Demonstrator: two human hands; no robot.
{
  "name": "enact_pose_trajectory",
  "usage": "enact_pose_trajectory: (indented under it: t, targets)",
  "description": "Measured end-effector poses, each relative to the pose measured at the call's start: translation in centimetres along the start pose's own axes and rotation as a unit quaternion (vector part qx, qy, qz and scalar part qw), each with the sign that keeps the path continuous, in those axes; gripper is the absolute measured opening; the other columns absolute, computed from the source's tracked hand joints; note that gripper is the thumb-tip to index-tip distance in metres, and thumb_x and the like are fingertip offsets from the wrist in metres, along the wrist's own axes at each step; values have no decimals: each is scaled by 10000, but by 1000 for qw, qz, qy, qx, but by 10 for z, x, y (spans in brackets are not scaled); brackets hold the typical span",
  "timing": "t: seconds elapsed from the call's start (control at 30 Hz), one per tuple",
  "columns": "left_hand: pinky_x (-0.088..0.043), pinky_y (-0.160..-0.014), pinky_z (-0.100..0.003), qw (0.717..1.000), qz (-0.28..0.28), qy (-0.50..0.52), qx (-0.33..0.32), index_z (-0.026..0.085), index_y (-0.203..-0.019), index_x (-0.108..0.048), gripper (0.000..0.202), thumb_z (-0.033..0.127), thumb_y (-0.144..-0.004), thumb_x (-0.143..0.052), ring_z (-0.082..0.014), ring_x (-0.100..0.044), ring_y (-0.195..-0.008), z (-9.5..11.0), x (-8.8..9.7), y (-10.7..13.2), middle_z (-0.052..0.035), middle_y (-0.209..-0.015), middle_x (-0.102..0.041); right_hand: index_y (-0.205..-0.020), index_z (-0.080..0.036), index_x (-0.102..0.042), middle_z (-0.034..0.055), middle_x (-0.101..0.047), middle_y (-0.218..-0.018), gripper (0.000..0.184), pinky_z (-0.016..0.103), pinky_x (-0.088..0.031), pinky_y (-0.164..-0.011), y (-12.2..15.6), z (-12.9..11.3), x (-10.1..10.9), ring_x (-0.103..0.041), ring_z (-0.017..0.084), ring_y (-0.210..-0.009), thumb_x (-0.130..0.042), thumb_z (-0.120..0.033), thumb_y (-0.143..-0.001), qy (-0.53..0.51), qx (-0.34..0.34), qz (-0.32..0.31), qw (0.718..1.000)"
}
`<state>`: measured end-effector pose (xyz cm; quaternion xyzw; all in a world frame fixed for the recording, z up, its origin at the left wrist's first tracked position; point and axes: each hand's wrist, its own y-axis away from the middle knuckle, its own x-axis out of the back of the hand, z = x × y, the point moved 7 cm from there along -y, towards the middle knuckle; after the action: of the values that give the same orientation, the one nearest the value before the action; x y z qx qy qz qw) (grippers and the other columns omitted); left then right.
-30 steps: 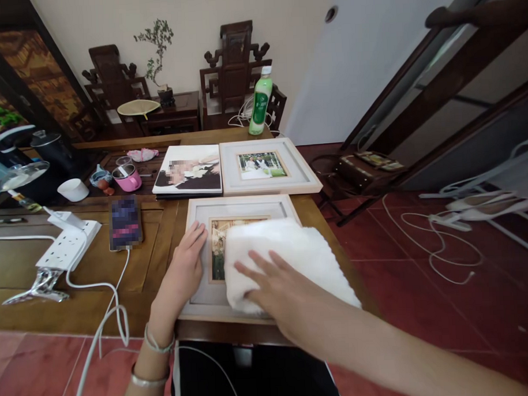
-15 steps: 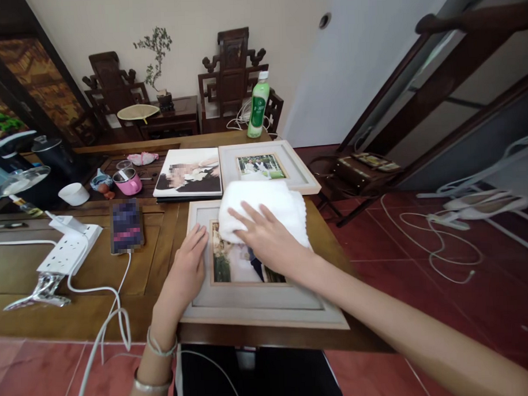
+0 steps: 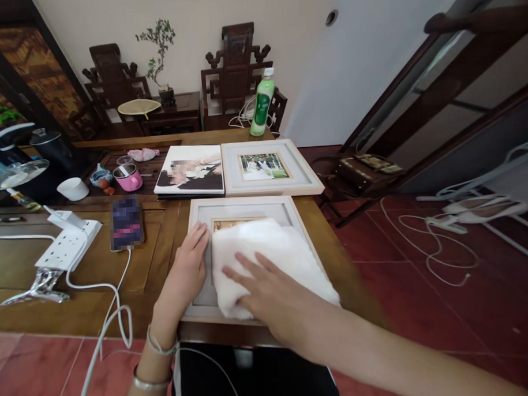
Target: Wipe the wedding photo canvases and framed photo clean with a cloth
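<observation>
A pale wooden picture frame (image 3: 253,201) lies flat near the table's front edge, most of its photo hidden under a folded white cloth (image 3: 301,257). My right hand (image 3: 269,293) presses on this cloth, fingers spread over it and thumb at its near edge, holding it against the frame. My left hand (image 3: 190,264) rests with outstretched fingers on the frame's left border, holding no object. Behind lies a second picture frame (image 3: 306,173) with a small photo of people outdoors. Touching its left side is a photo album (image 3: 194,180) with a picture on its cover.
A green-labelled bottle (image 3: 261,105) stands at the table's back edge. To the left are a phone (image 3: 126,223) on a charging cable, a white power strip (image 3: 73,245), a pink cup (image 3: 128,178) and a white cup (image 3: 73,189). White cable loops hang over the front edge.
My right hand has drawn the white cloth toward me, from the frame's far part down to its near border. My left hand has stayed on the left border.
</observation>
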<state>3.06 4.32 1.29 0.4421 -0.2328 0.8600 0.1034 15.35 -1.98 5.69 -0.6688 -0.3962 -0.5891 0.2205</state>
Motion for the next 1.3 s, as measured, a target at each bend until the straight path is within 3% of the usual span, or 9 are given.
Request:
enact_pose_trajectory:
  t: [0.1, 0.2, 0.37, 0.53, 0.77, 1.03, 1.13, 1.2, 1.3]
  targets:
    - [-302, -1126, -497, 1000, 5, 0, -4, 173, -1394, -389, 566, -5, -862, -315, -235, -258, -1414, 1, 1, 0, -131, -1470, -385, -970, -203, -704, 57, -512, -1385, 390, 484, -297, -1107, 22, -13, 14, -358, 288, -1341, -550, 14, -685, -85, 64, -9, 994]
    - [-305, -1127, -484, 1000, -2, -9, -1, 152, -1391, -391, 539, 14, -877, -310, -236, -252, -1416, 1, 1, 0, -144, -1477, -370, -997, -209, -690, 22, -550, -1351, 500, 422, -315, -1110, 27, -8, 21, -394, 222, -1324, -453, 72, -659, -113, 69, 15, 991]
    - [-264, -1143, -471, 1000, -21, 0, 5, 184, -1454, -273, 493, 142, -963, -293, -224, -221, -1427, 10, 6, -2, -111, -1529, -286, -1103, -156, -664, 114, -357, -1483, 480, 559, -218, -1117, -7, 36, 10, -196, 332, -1394, -487, 49, -707, 21, -39, 93, 995]
    - [-198, -1165, -452, 998, -33, 47, 11, 236, -1493, -149, 536, 333, -991, -312, -222, -171, -1440, 19, 14, -3, -74, -1561, -210, -1101, -114, -667, 153, -330, -1489, 341, 597, -270, -1077, -58, 65, 19, -224, 421, -1366, -490, -34, -821, 160, -111, 166, 967]
    - [-167, -1168, -450, 995, -15, 95, -1, 237, -1494, -155, 534, 399, -995, -258, -222, -138, -1447, 16, 15, -2, -62, -1569, -182, -1302, -94, -536, 211, -428, -1418, 419, 657, -279, -1035, -75, 20, 18, -352, 445, -1301, -467, -188, -900, 180, -80, 166, 966]
    - [-163, -1167, -463, 991, -18, 136, 10, 216, -1470, -262, 579, 501, -977, -156, -231, -172, -1440, 16, 19, 1, -60, -1552, -243, -1218, -81, -615, 226, -419, -1420, 372, 675, -215, -1053, -41, -29, -5, -303, 473, -1315, -487, -230, -902, 117, -67, 102, 986]
    - [-168, -1171, -451, 989, -9, 143, 21, 219, -1453, -307, 563, 462, -988, -104, -213, -207, -1431, 16, 21, 1, -52, -1525, -313, -1142, -102, -667, 240, -385, -1437, 371, 676, -204, -1054, -29, -44, -5, -296, 493, -1311, -616, -274, -817, 77, -39, 65, 994]
    - [-193, -1166, -453, 990, -10, 132, 40, 212, -1430, -354, 520, 415, -1000, -143, -208, -236, -1423, 15, 19, 0, -54, -1496, -370, -1095, -112, -687, 248, -395, -1427, 390, 669, -199, -1060, -23, -52, -3, -288, 494, -1315, -685, -297, -752, 58, -13, 51, 997]
    - [-254, -1145, -463, 994, -6, 98, 52, 177, -1365, -445, 438, 341, -997, -273, -222, -298, -1399, 13, 16, -3, -83, -1434, -460, -1066, -149, -700, 203, -432, -1419, 293, 646, -228, -1066, -15, -52, 0, -304, 449, -1327, -620, -265, -809, 42, -11, 66, 997]
